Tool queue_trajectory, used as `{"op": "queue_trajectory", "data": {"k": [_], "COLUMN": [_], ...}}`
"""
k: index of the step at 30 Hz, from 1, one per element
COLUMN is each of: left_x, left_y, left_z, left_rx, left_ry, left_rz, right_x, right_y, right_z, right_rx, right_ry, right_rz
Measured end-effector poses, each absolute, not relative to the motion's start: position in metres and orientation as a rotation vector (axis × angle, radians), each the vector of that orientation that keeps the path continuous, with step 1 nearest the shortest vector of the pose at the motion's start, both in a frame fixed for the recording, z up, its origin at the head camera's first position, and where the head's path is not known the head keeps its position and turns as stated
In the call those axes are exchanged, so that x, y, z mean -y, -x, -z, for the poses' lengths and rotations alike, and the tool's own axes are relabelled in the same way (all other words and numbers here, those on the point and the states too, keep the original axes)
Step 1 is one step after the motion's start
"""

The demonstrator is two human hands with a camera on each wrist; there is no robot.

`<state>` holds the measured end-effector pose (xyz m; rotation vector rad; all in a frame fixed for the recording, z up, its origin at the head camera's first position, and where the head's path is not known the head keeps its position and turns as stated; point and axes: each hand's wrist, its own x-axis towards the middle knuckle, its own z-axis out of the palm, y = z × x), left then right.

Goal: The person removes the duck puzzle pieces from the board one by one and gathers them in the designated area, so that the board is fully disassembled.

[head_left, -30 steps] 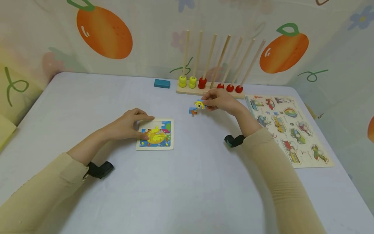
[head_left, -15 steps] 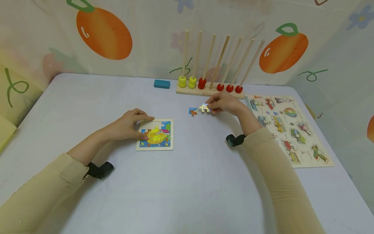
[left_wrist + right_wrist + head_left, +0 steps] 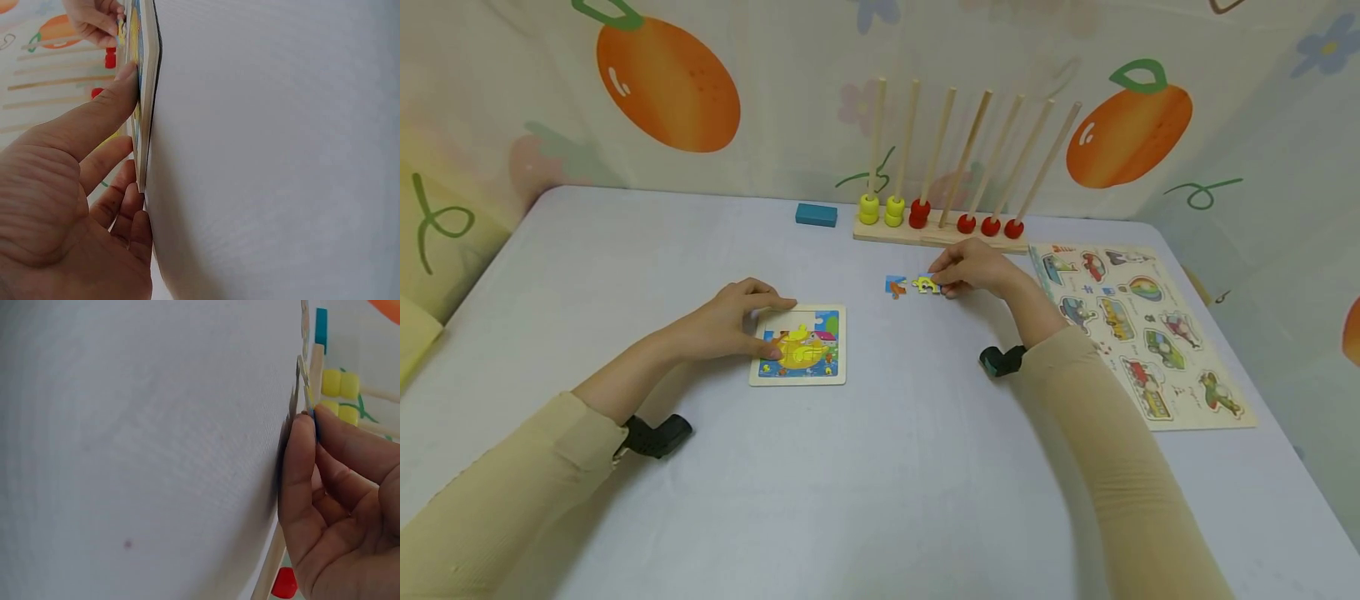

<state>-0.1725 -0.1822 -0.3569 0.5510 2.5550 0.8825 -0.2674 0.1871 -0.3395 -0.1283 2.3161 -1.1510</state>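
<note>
My left hand [image 3: 722, 321] rests on a small square picture puzzle [image 3: 801, 371] lying flat in its pale wooden frame. The thumb lies on the picture and the index fingertip is at the far edge; in the left wrist view the other fingers are beside the frame. The puzzle shows a yellow duck, with bare wood at its upper left. My right hand [image 3: 976, 267] pinches a yellow and blue puzzle piece [image 3: 926, 284] between thumb and index finger, close to the table; the right wrist view shows it edge-on [image 3: 309, 394]. Just left of it lies a blue and orange puzzle piece [image 3: 895, 286].
Behind the right hand stands a wooden peg rack [image 3: 891, 234] with yellow and red beads on tall rods. A blue block [image 3: 816, 215] lies to its left. At the right is a large picture board [image 3: 1120, 333] of vehicles. A patterned cloth [image 3: 797, 100] hangs behind the table.
My right hand has moved slightly right and toward me, and the pinched piece has turned and come down beside the loose piece. The left hand and framed puzzle have stayed put.
</note>
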Motion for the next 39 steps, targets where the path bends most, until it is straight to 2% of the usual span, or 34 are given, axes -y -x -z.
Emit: {"op": "queue_trajectory", "data": {"k": [11, 39], "left_x": [0.1825, 0.1825], "left_y": [0.1724, 0.1730], "left_z": [0.3580, 0.3571], "left_rx": [-2.559, -2.558], "left_ry": [-0.551, -0.556], "left_rz": [-0.879, -0.875], "right_x": [-0.1805, -0.1786], "right_y": [0.2674, 0.2644], "right_z": [0.3398, 0.3366], "right_rx": [-2.465, -2.494], "right_ry": [0.124, 0.148], "right_rz": [0.973, 0.916]}}
